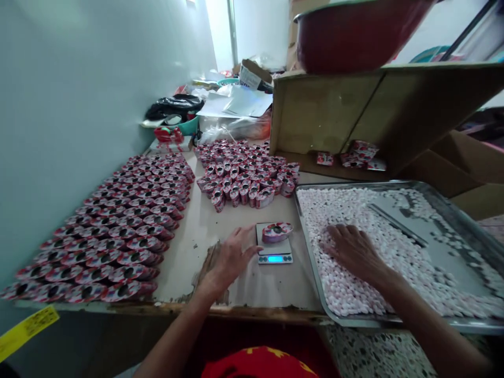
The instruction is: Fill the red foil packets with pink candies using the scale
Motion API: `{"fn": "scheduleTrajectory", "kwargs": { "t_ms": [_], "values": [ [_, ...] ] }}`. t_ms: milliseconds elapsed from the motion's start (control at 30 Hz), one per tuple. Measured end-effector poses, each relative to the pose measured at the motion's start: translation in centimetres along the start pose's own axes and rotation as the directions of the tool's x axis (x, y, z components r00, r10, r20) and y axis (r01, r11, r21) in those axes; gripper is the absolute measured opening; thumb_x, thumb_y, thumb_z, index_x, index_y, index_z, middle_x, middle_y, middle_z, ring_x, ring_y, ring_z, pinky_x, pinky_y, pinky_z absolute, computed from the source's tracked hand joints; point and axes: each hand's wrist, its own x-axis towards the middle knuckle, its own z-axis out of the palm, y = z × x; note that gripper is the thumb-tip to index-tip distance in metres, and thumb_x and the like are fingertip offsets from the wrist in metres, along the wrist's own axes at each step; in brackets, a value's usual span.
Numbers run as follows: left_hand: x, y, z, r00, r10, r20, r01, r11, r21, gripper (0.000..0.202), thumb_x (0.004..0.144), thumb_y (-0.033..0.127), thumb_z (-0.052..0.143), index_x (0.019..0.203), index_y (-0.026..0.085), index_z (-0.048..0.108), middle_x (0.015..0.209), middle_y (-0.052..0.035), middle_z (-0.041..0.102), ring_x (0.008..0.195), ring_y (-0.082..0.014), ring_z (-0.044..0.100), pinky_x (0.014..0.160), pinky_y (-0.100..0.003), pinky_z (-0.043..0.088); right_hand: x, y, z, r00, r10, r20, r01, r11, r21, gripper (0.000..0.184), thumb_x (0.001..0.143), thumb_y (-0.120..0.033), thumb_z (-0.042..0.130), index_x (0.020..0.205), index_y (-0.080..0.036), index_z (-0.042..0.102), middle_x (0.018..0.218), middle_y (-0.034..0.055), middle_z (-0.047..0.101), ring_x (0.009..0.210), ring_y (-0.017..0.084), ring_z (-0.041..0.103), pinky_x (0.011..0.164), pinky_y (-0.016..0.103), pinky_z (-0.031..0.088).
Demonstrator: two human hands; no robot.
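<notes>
Head view: the left hand point(232, 257) lies palm down on the worn tabletop point(205, 226), fingers loosely spread and holding nothing, its fingertips at the left edge of a small digital scale point(274, 253); they seem to touch the edge, though the angle leaves that unsure. The scale's display glows blue, and a heart-shaped red-and-white container point(277, 231) sits on its platform, just beside those fingertips. The right hand point(354, 249) rests flat on a bed of small pink and white sweets point(394, 262), fingers spread and slightly bent, with nothing pinched. The sweets fill most of a shallow metal tray point(394, 321) that lies right of the scale and just beside it, and a thin metal bar point(397, 226) lies slantwise in the tray's bare patch. To the left, rows of the same containers point(118, 231) cover the table along the pale wall point(79, 94). A second batch of containers point(248, 173) stands behind the scale, well apart from both hands. Beyond the tray, a cardboard box point(326, 110) lies on its side with a few containers point(362, 152) inside, and a dark red basin point(354, 31) sits on top of it.
</notes>
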Motion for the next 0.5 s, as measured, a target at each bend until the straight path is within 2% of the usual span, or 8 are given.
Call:
{"fn": "scheduleTrajectory", "kwargs": {
  "t_ms": [67, 133, 200, 267, 333, 400, 467, 500],
  "values": [
    [-1.5, -1.1, -2.0, 0.999, -0.040, -0.030, 0.041, 0.999, 0.011, 0.039, 0.094, 0.029, 0.072, 0.133, 0.027, 0.068, 0.126, -0.0085, 0.075, 0.116, -0.0271, 0.072, 0.105, -0.044, 0.057, -0.3, 0.1, -0.6, 0.997, -0.048, 0.060, 0.045, 0.997, 0.060, 0.027, 0.105, -0.041, 0.050, 0.108, -0.019, 0.065, 0.106, 0.0154, 0.070, 0.102, 0.034, 0.063, 0.087, 0.045, 0.049],
    [-2.6, -2.1, -3.7, 0.993, -0.088, -0.082, 0.090, 0.996, 0.015, 0.030, 0.096, 0.032, 0.070, 0.125, 0.026, 0.072, 0.119, -0.0074, 0.077, 0.111, -0.0263, 0.074, 0.102, -0.043, 0.058, 0.0, 0.5, -1.4, 0.989, -0.069, 0.127, 0.043, 0.979, 0.201, 0.025, 0.105, -0.039, 0.049, 0.099, -0.021, 0.064, 0.098, 0.0134, 0.070, 0.094, 0.030, 0.064, 0.082, 0.040, 0.048],
    [-3.2, -2.8, -4.9, 0.983, -0.132, -0.131, 0.135, 0.991, 0.015, 0.030, 0.096, 0.038, 0.070, 0.123, 0.025, 0.074, 0.116, -0.0068, 0.078, 0.109, -0.0264, 0.074, 0.101, -0.043, 0.058, 0.7, 1.3, -2.1, 0.977, -0.016, 0.211, -0.063, 0.931, 0.359, 0.027, 0.104, -0.043, 0.049, 0.095, -0.022, 0.065, 0.087, 0.0090, 0.070, 0.081, 0.026, 0.064, 0.074, 0.036, 0.045],
    [-3.3, -2.9, -5.6, 0.974, -0.150, -0.170, 0.155, 0.988, 0.019, 0.033, 0.095, 0.042, 0.071, 0.123, 0.024, 0.074, 0.115, -0.0066, 0.078, 0.108, -0.0265, 0.075, 0.101, -0.043, 0.058, 1.5, 2.4, -3.0, 0.959, 0.105, 0.263, -0.230, 0.833, 0.503, 0.031, 0.100, -0.050, 0.054, 0.090, -0.023, 0.067, 0.073, 0.0039, 0.066, 0.068, 0.021, 0.059, 0.066, 0.033, 0.041],
    [-2.9, -2.5, -5.9, 0.969, -0.141, -0.202, 0.146, 0.989, 0.011, 0.033, 0.094, 0.041, 0.072, 0.123, 0.024, 0.074, 0.115, -0.0066, 0.079, 0.106, -0.0258, 0.075, 0.102, -0.043, 0.058, 2.1, 3.3, -3.8, 0.915, 0.259, 0.308, -0.402, 0.621, 0.673, 0.032, 0.092, -0.054, 0.064, 0.086, -0.023, 0.069, 0.066, 0.0010, 0.061, 0.059, 0.017, 0.052, 0.058, 0.030, 0.037],
    [-2.4, -1.8, -5.7, 0.968, -0.116, -0.224, 0.119, 0.993, -0.004, 0.033, 0.094, 0.037, 0.072, 0.124, 0.023, 0.074, 0.115, -0.0067, 0.079, 0.105, -0.0248, 0.075, 0.102, -0.043, 0.059, 2.2, 3.9, -4.6, 0.833, 0.363, 0.417, -0.526, 0.286, 0.801, 0.032, 0.082, -0.053, 0.075, 0.087, -0.022, 0.070, 0.070, 0.0020, 0.063, 0.057, 0.014, 0.048, 0.052, 0.028, 0.035],
    [-1.9, -1.1, -5.3, 0.968, -0.093, -0.234, 0.092, 0.996, -0.014, 0.033, 0.093, 0.034, 0.073, 0.124, 0.023, 0.074, 0.113, -0.0065, 0.079, 0.104, -0.0241, 0.075, 0.102, -0.043, 0.059, 1.7, 4.0, -5.1, 0.744, 0.387, 0.545, -0.591, -0.001, 0.807, 0.033, 0.073, -0.048, 0.084, 0.090, -0.022, 0.073, 0.081, 0.0062, 0.069, 0.060, 0.014, 0.052, 0.050, 0.027, 0.040],
    [-1.7, -0.8, -5.0, 0.967, -0.087, -0.238, 0.085, 0.996, -0.022, 0.033, 0.093, 0.033, 0.073, 0.124, 0.023, 0.074, 0.113, -0.0064, 0.079, 0.104, -0.0239, 0.075, 0.102, -0.043, 0.059, 1.3, 3.9, -5.2, 0.714, 0.384, 0.585, -0.604, -0.084, 0.793, 0.033, 0.070, -0.044, 0.087, 0.091, -0.022, 0.074, 0.088, 0.0085, 0.072, 0.064, 0.016, 0.057, 0.051, 0.027, 0.044]
  ]
}}
